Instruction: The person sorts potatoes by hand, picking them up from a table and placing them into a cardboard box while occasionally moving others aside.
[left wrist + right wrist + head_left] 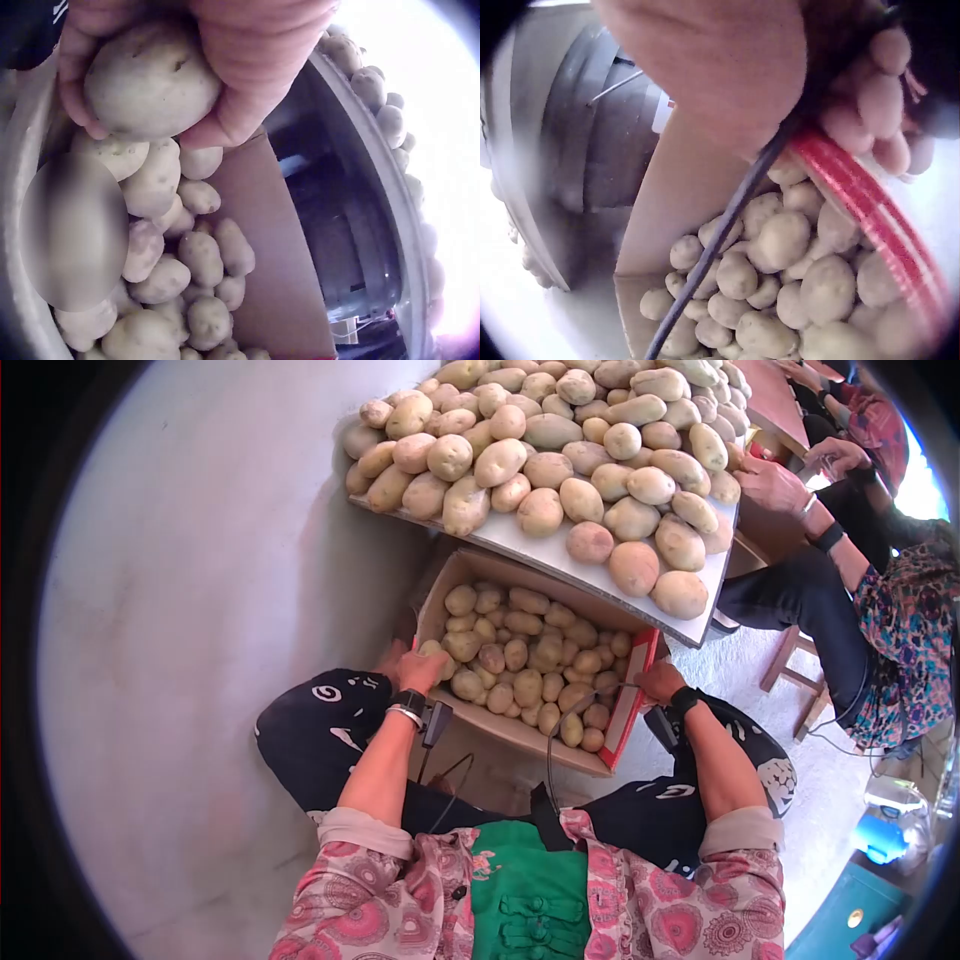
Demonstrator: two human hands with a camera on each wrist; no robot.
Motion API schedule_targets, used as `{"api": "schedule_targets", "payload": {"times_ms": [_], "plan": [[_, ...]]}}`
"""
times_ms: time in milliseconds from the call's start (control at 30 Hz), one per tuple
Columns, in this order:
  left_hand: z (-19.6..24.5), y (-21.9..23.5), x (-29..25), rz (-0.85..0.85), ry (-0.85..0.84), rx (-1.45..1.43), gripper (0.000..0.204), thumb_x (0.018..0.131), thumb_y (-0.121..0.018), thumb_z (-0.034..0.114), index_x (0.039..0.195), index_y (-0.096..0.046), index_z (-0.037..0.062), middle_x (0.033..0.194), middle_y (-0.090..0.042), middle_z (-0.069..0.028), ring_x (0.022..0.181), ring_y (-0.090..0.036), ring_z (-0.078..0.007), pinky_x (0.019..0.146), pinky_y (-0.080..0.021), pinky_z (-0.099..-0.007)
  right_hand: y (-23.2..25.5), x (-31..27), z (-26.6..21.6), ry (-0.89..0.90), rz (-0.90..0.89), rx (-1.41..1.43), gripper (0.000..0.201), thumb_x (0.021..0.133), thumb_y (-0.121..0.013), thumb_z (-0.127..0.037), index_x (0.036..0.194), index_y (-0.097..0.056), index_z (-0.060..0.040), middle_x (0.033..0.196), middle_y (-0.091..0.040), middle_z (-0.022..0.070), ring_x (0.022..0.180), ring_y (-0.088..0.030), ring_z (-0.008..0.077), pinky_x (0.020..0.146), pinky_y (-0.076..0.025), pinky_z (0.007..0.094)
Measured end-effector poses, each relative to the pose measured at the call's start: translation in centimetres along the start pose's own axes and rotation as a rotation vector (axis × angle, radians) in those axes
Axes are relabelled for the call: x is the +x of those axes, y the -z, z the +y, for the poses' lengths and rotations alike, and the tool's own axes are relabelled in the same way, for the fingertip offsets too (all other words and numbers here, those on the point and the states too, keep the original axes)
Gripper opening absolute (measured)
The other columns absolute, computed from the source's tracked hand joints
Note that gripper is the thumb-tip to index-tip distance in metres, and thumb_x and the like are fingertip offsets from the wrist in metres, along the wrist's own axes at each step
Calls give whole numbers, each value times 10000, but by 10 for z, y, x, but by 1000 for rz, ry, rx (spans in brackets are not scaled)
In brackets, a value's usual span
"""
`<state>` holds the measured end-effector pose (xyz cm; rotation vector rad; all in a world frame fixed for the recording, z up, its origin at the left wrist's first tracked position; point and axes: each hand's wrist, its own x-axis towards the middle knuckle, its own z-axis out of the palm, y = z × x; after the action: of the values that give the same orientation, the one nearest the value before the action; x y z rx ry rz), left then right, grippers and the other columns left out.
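A cardboard box (520, 745) with a red end panel stands between the person's knees, full of potatoes (527, 685). At its left end, the left hand (418, 670) grips one potato (154, 79) between thumb and fingers, over the other potatoes in the box. The right hand (660, 682) holds the box's red-edged rim (855, 202) at the opposite end, with the thumb side inside and the curled fingers outside. A dark cable (720, 236) runs past the right hand and across the box.
A table (690, 615) piled with many more potatoes (540, 510) overhangs the box's far side. Another person (870, 610) sits at the right, with a hand (775, 490) near that table. A wooden stool (795, 675) and a teal container (850, 910) stand on the right.
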<state>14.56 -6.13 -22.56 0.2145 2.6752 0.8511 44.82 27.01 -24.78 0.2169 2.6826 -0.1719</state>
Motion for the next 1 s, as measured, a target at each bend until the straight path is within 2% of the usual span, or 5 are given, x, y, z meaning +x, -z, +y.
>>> {"api": "schedule_targets", "payload": {"times_ms": [167,500,800,900,1000], "plan": [[-5,10,5,-57,20,-109,559,572,-715,402,886,-666,-58,910,-654,-248,898,-637,-353,773,-498,-408,4,1,10,143,55,-5,142,762,-582,-170,768,-673,-61,801,-656,184,770,-653,351,681,-529,441],[31,56,29,-102,31,-231,511,621,-706,344,933,-636,-54,932,-651,-187,842,-645,-281,738,-502,-357,46,-11,-14,-332,49,294,225,790,-596,-176,978,-633,-58,899,-640,226,817,-647,364,692,-535,417],[146,88,-102,-509,168,-1332,289,795,-652,214,1008,-518,73,849,-602,-84,689,-615,-212,548,-507,-319,192,-65,-157,298,519,1046,276,873,-533,-250,806,-611,7,699,-590,152,664,-591,255,640,-466,364],[147,106,-117,-597,96,-1380,330,791,-658,216,1044,-502,73,872,-599,-97,724,-616,-224,573,-512,-336,193,-60,-184,476,1004,674,192,838,-556,-198,847,-624,-18,804,-597,152,797,-591,291,720,-465,381],[146,114,-113,-608,133,-1426,358,797,-664,234,1073,-495,81,926,-593,-112,779,-608,-229,614,-520,-338,186,-66,-180,468,971,535,163,811,-567,-167,889,-629,-39,847,-594,145,868,-577,325,778,-450,409]]}}
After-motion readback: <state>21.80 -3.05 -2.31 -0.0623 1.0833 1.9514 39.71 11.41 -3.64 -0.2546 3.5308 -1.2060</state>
